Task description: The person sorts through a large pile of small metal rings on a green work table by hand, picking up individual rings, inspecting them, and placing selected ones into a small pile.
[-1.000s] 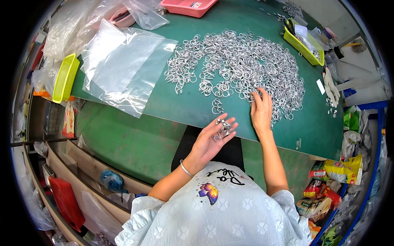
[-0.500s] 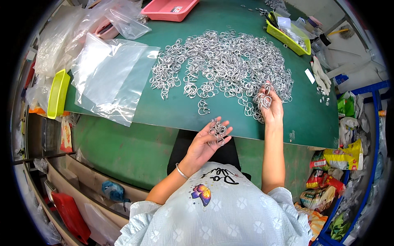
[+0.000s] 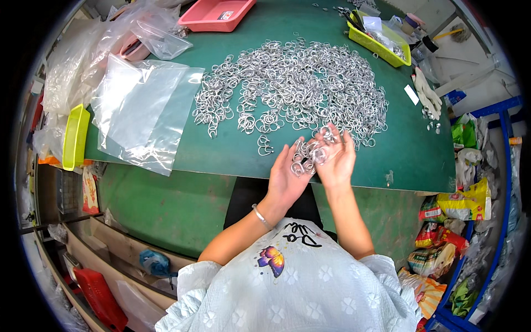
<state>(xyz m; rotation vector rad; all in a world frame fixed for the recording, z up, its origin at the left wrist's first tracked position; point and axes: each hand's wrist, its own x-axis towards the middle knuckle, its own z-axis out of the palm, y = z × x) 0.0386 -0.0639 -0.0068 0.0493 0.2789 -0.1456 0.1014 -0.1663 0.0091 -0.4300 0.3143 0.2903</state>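
A wide heap of small silver metal rings, some of them open hook-like loops, spreads over the green table. At the table's near edge my left hand is cupped, palm up, holding several of these metal rings. Close against it on the right, my right hand also holds several rings in its palm and fingers. The two handfuls meet between my palms, so which hand bears the middle rings is hard to tell. A few loose rings lie just beyond my left hand.
Clear plastic bags lie on the left, beside a yellow-green basket. A pink tray stands at the back, and a yellow-green bin with small parts at the back right. White gloves rest near the right edge.
My right hand has come left and nearer from the heap, carrying rings. My left hand has moved up and right, and the two hands now meet.
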